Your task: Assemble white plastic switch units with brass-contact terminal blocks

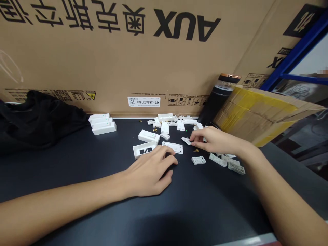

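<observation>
Black tabletop lies under my left hand, its fingers loose and spread, nothing showing in them. Just past it are a white frame and a flat plate. My right hand pinches a small white piece. Farther back, one closed case, then three more cases, look done; the loose parts look still to do.

You've got pretty soft, even light here tbh, just a vague shadow low on your dark tabletop, the small white parts kinda washed out, and your wide-angle view stretching toward the edges
</observation>
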Available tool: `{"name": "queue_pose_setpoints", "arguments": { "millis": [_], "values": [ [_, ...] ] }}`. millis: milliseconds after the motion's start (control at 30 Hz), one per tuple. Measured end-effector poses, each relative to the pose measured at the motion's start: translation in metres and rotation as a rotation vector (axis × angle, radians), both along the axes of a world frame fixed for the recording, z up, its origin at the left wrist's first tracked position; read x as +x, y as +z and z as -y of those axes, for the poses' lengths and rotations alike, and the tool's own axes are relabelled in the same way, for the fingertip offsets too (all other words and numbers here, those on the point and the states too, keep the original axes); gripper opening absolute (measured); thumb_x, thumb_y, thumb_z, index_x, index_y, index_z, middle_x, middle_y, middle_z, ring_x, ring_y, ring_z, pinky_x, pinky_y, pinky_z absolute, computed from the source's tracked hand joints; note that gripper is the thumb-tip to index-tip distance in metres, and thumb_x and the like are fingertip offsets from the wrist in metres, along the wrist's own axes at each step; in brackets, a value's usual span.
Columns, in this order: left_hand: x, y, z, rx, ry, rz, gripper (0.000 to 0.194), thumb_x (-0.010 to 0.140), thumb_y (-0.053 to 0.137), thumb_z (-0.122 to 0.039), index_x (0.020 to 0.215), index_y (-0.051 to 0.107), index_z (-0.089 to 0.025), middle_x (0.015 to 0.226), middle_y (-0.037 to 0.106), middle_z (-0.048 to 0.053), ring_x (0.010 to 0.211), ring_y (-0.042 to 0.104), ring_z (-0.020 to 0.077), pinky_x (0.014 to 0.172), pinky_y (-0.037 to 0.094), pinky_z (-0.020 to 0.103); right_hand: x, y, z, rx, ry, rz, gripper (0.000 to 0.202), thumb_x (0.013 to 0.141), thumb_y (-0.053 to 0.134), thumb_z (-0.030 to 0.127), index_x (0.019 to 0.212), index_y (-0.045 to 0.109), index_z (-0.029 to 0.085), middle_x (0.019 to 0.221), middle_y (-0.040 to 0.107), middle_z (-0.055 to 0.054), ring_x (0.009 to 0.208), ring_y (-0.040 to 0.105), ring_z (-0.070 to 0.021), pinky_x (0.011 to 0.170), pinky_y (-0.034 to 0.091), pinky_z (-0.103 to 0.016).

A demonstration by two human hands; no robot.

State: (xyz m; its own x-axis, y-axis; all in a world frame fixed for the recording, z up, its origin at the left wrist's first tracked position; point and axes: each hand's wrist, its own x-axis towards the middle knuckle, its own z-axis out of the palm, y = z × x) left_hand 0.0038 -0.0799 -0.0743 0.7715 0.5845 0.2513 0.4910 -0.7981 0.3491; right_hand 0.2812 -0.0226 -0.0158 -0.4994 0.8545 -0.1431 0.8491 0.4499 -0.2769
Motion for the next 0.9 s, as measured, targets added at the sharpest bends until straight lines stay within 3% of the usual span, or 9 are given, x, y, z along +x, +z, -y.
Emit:
{"name": "queue_pose_setpoints", "arguments": {
  "millis": [200,367,467,633,733,900],
  "values": [
    [0.002,0.001,0.001,0.033,0.115,-0.101,0.036,0.1,0.045,-0.035,0.131,0.057,-0.021,0.144,0.053,0.01,0.124,0.056,0.0302,0.096,0.058,0.053,-0.014,-0.008,0.0,0.182,-0.03,0.006,0.026,0.094,0.059,0.041,0.102,0.068,0.018,0.085,0.075,-0.006,0.074,0.066,-0.0202,0.065,0.043,-0.03],
    [0.003,0.005,0.002,0.026,0.156,-0.104,0.039,0.099,0.047,-0.038,0.131,0.056,-0.016,0.132,0.057,0.013,0.109,0.062,0.0285,0.086,0.061,0.048,-0.014,-0.004,0.002,0.108,0.027,0.003,0.023,0.088,0.063,0.03,0.104,0.072,0.016,0.084,0.073,-0.006,0.072,0.065,-0.0193,0.065,0.044,-0.029],
    [0.003,0.006,0.002,0.022,0.173,-0.112,0.04,0.099,0.047,-0.039,0.131,0.056,-0.016,0.128,0.057,0.013,0.102,0.064,0.0275,0.083,0.061,0.047,-0.012,0.003,0.007,0.067,0.021,-0.093,0.027,0.084,0.067,0.032,0.106,0.072,0.017,0.076,0.07,-0.003,0.067,0.063,-0.0175,0.063,0.045,-0.028],
    [0.003,0.003,0.001,0.029,0.189,-0.095,0.044,0.099,0.048,-0.04,0.135,0.054,-0.014,0.133,0.055,0.015,0.111,0.061,0.0302,0.092,0.059,0.051,-0.024,0.002,0.016,-0.095,0.129,-0.185,0.024,0.078,0.076,0.035,0.097,0.075,0.02,0.078,0.068,-0.001,0.072,0.064,-0.0161,0.065,0.047,-0.026],
    [0.002,0.002,0.0,0.025,0.208,-0.053,0.047,0.1,0.048,-0.04,0.139,0.05,-0.014,0.138,0.051,0.015,0.114,0.06,0.0302,0.095,0.058,0.052,-0.03,0.003,0.02,-0.154,0.182,-0.228,0.032,0.076,0.08,0.042,0.1,0.075,0.021,0.087,0.072,-0.001,0.079,0.065,-0.0166,0.069,0.049,-0.027],
    [-0.001,0.001,-0.001,0.063,-0.003,0.008,0.037,0.102,0.047,-0.034,0.137,0.052,-0.022,0.138,0.05,0.011,0.11,0.061,0.0237,0.086,0.061,0.041,-0.008,0.021,0.024,-0.136,0.055,-0.167,0.036,0.072,0.082,0.048,0.097,0.076,0.023,0.091,0.073,-0.002,0.08,0.064,-0.018,0.069,0.05,-0.028]
  ]
}}
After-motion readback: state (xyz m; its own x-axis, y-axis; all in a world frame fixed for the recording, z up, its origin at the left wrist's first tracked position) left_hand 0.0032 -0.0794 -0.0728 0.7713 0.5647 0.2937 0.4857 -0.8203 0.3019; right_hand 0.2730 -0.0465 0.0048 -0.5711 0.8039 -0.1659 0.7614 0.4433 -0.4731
